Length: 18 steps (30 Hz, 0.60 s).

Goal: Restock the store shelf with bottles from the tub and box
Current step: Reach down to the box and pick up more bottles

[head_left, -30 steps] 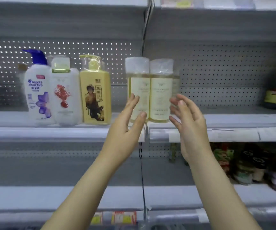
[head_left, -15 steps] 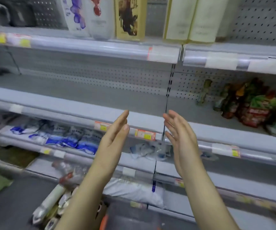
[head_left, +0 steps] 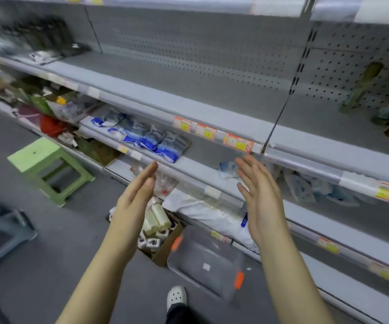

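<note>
Here, left hand (head_left: 134,200) and right hand (head_left: 262,202) raised, palms facing, fingers straight, each grip wide.

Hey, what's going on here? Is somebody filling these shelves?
A person is restocking store shelving by hand. At this moment the left hand and the right hand are both open and hold nothing, raised in front of the shelves. On the floor below them sit a cardboard box with wrapped bottles in it and, beside it, a clear tub with orange latches. What the tub holds is too blurred to tell. The next bottle probably comes from down there.
</note>
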### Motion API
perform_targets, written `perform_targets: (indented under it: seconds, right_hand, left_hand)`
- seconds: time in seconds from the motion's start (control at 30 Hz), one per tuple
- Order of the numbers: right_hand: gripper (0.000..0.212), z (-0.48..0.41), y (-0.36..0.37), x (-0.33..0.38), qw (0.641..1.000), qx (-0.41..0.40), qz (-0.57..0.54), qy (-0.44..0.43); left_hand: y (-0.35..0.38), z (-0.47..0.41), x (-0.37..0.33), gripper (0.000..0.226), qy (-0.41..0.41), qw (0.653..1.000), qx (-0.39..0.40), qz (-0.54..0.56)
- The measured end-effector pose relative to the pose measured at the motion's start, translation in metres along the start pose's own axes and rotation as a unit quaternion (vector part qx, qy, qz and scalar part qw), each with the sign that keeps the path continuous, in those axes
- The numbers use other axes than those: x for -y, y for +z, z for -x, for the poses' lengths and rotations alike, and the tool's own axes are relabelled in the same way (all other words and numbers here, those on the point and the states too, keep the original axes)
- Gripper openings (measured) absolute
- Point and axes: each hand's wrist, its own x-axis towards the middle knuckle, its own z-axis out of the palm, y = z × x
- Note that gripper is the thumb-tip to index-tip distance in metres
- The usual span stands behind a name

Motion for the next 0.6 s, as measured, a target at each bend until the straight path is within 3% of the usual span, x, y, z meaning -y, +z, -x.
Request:
perform_targets:
  seconds: [0.23,0.33,0.6]
  right_hand:
    - [0.022,0.018,0.055,-0.039,0.996,0.074,0.042,0.037]
    - [0.022,0.021,0.078,-0.058,0.994,0.080,0.062,0.049]
    - [0.024,0.022,0.192,-0.130,0.987,0.067,0.126,0.081]
  left_hand:
    - [-0.064,0.023,0.017,0.043,-0.026,0.997,-0.074,0.003]
    - [-0.090,0.021,0.028,0.046,-0.045,0.994,-0.097,0.028]
    - [-0.218,-0.002,0.058,0.025,-0.084,0.989,-0.106,0.059]
